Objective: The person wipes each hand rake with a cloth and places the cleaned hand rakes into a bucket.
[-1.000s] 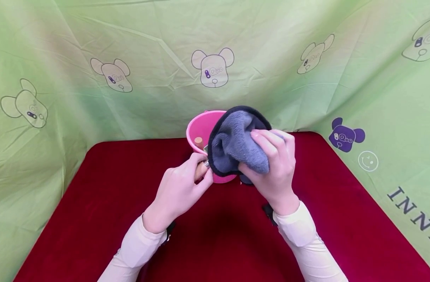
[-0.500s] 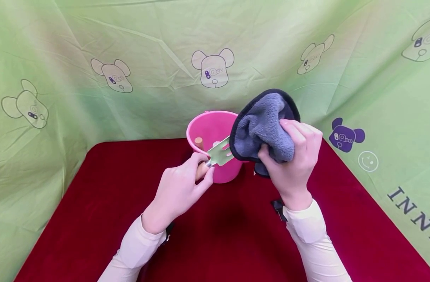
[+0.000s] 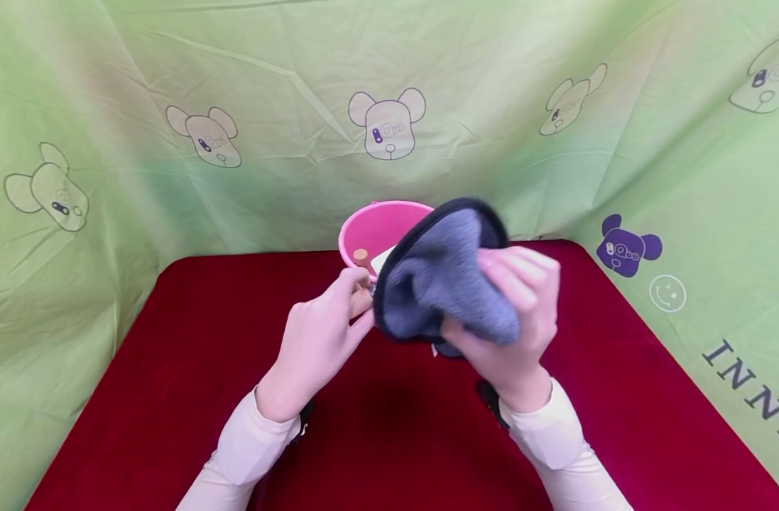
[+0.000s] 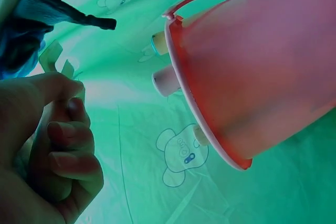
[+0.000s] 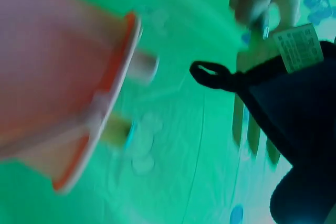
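My left hand [image 3: 312,337] grips the wooden handle of a green garden hand fork [image 3: 361,303] in front of the bucket. In the right wrist view the fork's tines [image 5: 253,134] show beside and behind the cloth. My right hand [image 3: 520,319] holds a grey cleaning cloth [image 3: 443,277] with a black border, bunched between thumb and fingers. The cloth lies over the fork's head and hides most of it in the head view. A hanging loop [image 5: 210,74] and a white label [image 5: 298,47] show on the cloth's edge.
Behind the hands stands a pink bucket [image 3: 384,223] on a dark red tabletop [image 3: 204,319]. A wooden handle [image 3: 361,257] sticks up in it, and the left wrist view shows several handle ends at its rim. A green printed curtain [image 3: 287,177] surrounds the table.
The cloth moved right and up off the fork, baring its green slotted head, then came back left and down over it. My left hand stayed nearly in place, gripping the handle.
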A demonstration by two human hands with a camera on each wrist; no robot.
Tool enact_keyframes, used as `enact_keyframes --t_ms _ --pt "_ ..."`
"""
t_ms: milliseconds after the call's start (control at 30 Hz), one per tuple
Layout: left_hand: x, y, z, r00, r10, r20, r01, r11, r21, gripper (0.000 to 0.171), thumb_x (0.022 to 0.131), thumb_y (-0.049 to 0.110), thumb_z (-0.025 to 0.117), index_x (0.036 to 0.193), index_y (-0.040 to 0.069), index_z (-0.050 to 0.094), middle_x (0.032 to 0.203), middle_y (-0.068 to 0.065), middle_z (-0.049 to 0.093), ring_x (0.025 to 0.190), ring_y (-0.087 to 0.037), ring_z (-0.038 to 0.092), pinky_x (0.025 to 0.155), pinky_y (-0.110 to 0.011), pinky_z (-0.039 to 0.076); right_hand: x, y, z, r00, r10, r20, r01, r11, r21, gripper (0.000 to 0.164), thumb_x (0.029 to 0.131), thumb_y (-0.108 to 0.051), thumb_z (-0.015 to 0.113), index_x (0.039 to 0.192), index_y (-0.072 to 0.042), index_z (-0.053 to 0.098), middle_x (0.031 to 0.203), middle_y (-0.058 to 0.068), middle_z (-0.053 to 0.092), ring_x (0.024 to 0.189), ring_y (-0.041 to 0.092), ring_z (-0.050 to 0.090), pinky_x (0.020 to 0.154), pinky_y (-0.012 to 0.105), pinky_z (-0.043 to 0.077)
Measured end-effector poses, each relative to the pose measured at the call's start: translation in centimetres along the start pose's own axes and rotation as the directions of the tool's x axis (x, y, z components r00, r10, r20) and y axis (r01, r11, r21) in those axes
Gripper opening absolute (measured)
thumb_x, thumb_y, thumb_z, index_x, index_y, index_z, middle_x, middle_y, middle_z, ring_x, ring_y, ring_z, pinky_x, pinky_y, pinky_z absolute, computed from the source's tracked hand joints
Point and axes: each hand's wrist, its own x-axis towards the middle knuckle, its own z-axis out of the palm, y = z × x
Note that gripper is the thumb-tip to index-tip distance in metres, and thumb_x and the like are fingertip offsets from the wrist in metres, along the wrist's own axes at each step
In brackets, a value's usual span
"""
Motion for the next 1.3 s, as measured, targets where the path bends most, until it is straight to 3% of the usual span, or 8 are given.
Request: enact_keyframes --t_ms 100,200,333,467,933,1167,1300 --pt "-0.2 -0.2 -0.1 1.000 -0.015 0.016 0.016 1.000 -0.015 0.036 0.080 0.013 0.069 0.114 0.008 0.056 0.086 -0.002 0.075 0.049 -0.015 0.052 0.038 -0.033 0.042 -0.8 -0.6 0.4 0.991 -0.064 0.116 0.056 0.996 0.066 0.040 0.074 -0.027 0.072 0.090 0.008 0.062 0.086 0.028 0.063 0.080 0.045 0.055 0.068 0.054 0.044" --pt "-0.5 -0.5 -0.3 1.000 -0.018 0.008 0.018 0.998 -0.052 0.033 0.076 0.008 0.066 0.108 0.006 0.059 0.080 -0.004 0.070 0.048 -0.016 0.051 0.039 -0.034 0.043 -1.7 -1.0 0.6 0.973 -0.094 0.209 0.079 0.994 0.079 0.042 0.076 -0.031 0.074 0.092 0.006 0.064 0.088 0.027 0.066 0.083 0.046 0.056 0.070 0.053 0.047" --pt "-0.9 -1.0 -0.1 0.998 0.015 -0.065 -0.023 0.992 -0.120 0.009 0.069 0.004 0.063 0.075 0.003 0.056 0.055 -0.005 0.050 0.045 -0.013 0.037 0.038 -0.034 0.038 -2.5 -1.2 0.8 0.946 -0.090 0.313 0.076 0.995 0.057 0.040 0.074 -0.029 0.073 0.096 0.004 0.066 0.093 0.024 0.069 0.088 0.045 0.058 0.071 0.052 0.050" --pt "-1.1 -1.2 0.1 0.992 0.063 -0.112 -0.078 0.987 -0.144 0.019 0.068 0.001 0.060 0.058 0.006 0.045 0.048 -0.003 0.036 0.049 -0.010 0.025 0.038 -0.033 0.034 -3.0 -1.0 0.9 0.924 -0.067 0.376 0.065 0.998 0.017 0.042 0.077 -0.032 0.072 0.100 0.003 0.067 0.097 0.022 0.070 0.092 0.044 0.057 0.070 0.052 0.052" --pt "-1.0 -1.0 0.1 0.983 0.125 -0.134 -0.137 0.987 -0.084 0.015 0.067 -0.002 0.065 0.063 0.003 0.052 0.050 -0.005 0.046 0.043 -0.014 0.032 0.036 -0.034 0.037 -2.8 -0.5 1.3 0.938 -0.145 0.316 0.168 0.985 -0.048 0.024 0.076 -0.016 0.069 0.096 -0.003 0.070 0.089 0.021 0.071 0.083 0.045 0.058 0.065 0.055 0.053" --pt "-0.4 -0.5 0.0 0.979 0.152 -0.132 -0.155 0.988 -0.009 0.009 0.073 0.000 0.068 0.079 0.003 0.063 0.062 -0.006 0.063 0.045 -0.018 0.051 0.037 -0.036 0.045 -2.6 0.3 1.1 0.961 -0.096 0.259 0.122 0.989 -0.084 0.023 0.074 -0.016 0.071 0.094 -0.004 0.070 0.089 0.021 0.070 0.083 0.045 0.057 0.067 0.053 0.051" --pt "-0.2 -0.3 0.0 0.977 0.159 -0.145 -0.159 0.987 0.010 0.012 0.074 0.001 0.069 0.084 0.004 0.064 0.064 -0.005 0.065 0.048 -0.017 0.052 0.037 -0.036 0.046 -2.5 0.7 0.9 0.969 -0.067 0.239 0.094 0.990 -0.105 0.028 0.073 -0.020 0.075 0.095 -0.004 0.069 0.088 0.021 0.071 0.082 0.044 0.055 0.066 0.054 0.049"
